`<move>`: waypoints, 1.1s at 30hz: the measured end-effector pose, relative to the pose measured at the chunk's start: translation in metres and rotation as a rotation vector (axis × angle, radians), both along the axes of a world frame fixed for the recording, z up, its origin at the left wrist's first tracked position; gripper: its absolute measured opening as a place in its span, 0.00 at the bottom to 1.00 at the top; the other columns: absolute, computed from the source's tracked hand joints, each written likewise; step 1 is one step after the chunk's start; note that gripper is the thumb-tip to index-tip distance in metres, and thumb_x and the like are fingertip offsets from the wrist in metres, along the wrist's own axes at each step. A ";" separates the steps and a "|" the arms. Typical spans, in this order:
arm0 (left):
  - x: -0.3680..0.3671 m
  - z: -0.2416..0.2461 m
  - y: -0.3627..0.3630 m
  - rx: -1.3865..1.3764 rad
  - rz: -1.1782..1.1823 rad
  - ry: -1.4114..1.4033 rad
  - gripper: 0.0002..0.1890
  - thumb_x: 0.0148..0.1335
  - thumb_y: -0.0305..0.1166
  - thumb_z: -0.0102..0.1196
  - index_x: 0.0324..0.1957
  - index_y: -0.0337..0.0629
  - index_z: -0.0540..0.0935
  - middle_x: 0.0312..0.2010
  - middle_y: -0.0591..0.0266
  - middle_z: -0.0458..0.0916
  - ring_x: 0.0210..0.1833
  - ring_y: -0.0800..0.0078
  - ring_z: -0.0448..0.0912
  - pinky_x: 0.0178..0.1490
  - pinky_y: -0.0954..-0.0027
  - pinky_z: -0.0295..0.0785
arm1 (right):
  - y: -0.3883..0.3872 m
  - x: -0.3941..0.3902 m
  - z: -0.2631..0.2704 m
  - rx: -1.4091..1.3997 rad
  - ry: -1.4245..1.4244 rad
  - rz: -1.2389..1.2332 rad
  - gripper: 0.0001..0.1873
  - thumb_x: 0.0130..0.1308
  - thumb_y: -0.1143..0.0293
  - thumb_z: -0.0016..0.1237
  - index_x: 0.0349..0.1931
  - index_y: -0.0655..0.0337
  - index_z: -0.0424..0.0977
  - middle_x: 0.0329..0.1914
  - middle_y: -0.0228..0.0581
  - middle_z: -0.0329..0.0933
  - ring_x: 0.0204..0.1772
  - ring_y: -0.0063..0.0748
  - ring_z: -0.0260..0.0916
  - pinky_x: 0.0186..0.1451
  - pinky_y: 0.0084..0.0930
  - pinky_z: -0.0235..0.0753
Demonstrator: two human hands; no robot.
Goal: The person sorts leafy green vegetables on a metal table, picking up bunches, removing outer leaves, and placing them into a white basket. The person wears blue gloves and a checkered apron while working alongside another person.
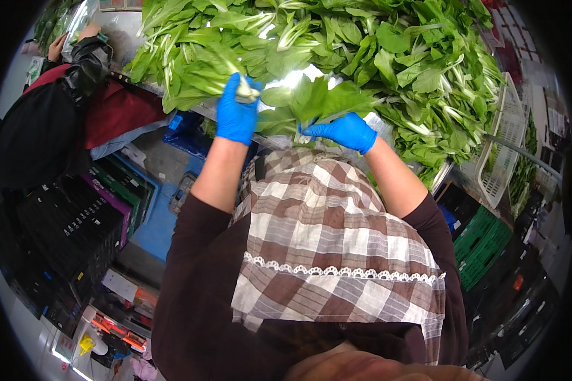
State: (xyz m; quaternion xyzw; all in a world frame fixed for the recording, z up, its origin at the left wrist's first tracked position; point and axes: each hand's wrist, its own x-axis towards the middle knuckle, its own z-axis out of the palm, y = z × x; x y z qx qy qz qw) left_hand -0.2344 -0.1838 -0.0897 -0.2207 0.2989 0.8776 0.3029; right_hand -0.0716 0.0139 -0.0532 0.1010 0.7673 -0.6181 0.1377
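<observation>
My left hand (236, 112), in a blue glove, grips a bunch of leafy greens (214, 66) by its pale root end, leaves pointing away up and left. My right hand (343, 132), gloved the same way, pinches the stem end of a second leafy green (326, 101) low over the near edge of the table. Its broad leaves fan upward and to the right. Behind both hands spreads a large heap of loose leafy greens (410, 57) with white stalks. A bright, shiny patch of table surface (295, 78) shows between the two hands.
At the left, another person (38, 128) in dark clothing works at the same table. Stacked black crates (66, 228) stand below on the left, green crates (484, 247) on the right. A white perforated plastic basket (503, 147) leans at the table's right end.
</observation>
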 end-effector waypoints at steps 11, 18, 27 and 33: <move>0.025 -0.011 -0.002 -0.157 -0.027 0.077 0.14 0.66 0.28 0.56 0.51 0.34 0.74 0.38 0.56 0.79 0.41 0.64 0.79 0.50 0.59 0.78 | 0.010 -0.124 -0.042 -0.331 -0.307 -0.496 0.20 0.65 0.55 0.55 0.42 0.65 0.78 0.35 0.41 0.82 0.30 0.28 0.78 0.29 0.24 0.73; 0.051 -0.012 0.003 -0.130 -0.101 0.189 0.21 0.66 0.26 0.56 0.60 0.36 0.69 0.48 0.55 0.76 0.47 0.63 0.78 0.54 0.55 0.77 | 0.016 -0.141 -0.050 -0.439 -0.334 -0.654 0.10 0.61 0.69 0.55 0.36 0.67 0.74 0.30 0.44 0.80 0.28 0.34 0.77 0.28 0.31 0.76; 0.037 -0.005 0.012 0.030 -0.126 0.090 0.27 0.67 0.32 0.55 0.64 0.31 0.64 0.56 0.49 0.74 0.54 0.60 0.75 0.61 0.56 0.72 | -0.015 -0.050 -0.015 -0.560 -0.063 -0.666 0.10 0.64 0.72 0.54 0.40 0.67 0.72 0.40 0.44 0.80 0.38 0.32 0.80 0.38 0.26 0.79; 0.051 0.015 0.025 0.137 -0.167 -0.071 0.22 0.65 0.25 0.56 0.60 0.33 0.70 0.52 0.51 0.78 0.51 0.60 0.78 0.55 0.59 0.76 | -0.027 -0.024 -0.019 -0.308 0.112 -0.590 0.12 0.63 0.78 0.53 0.47 0.67 0.71 0.42 0.42 0.80 0.38 0.31 0.79 0.41 0.27 0.80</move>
